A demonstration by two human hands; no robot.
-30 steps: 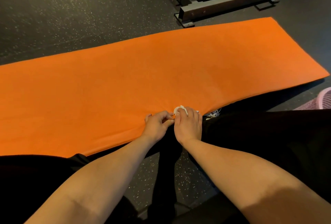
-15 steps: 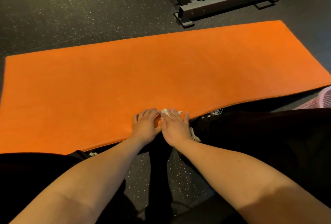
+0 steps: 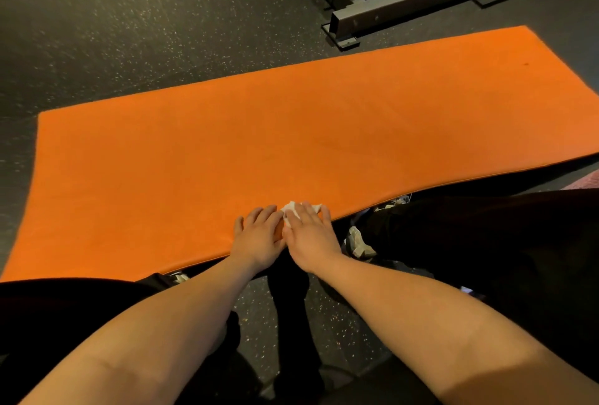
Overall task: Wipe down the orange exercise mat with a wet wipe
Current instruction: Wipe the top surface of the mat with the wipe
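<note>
A long orange exercise mat lies flat on the dark speckled floor, running from lower left to upper right. At its near edge my right hand presses a white wet wipe flat against the mat with straight fingers; only the wipe's crumpled front part shows past the fingertips. My left hand lies flat on the mat just left of it, fingers straight, touching the right hand's side.
A grey metal equipment frame stands on the floor just beyond the mat's far edge at upper right. My legs in black trousers and white shoes are against the mat's near edge. A pink object peeks in at the right edge.
Both hands have gone from curled and pinching the wipe to lying flat on the mat, a little farther onto it. The view has shifted so the mat's left end shows.
</note>
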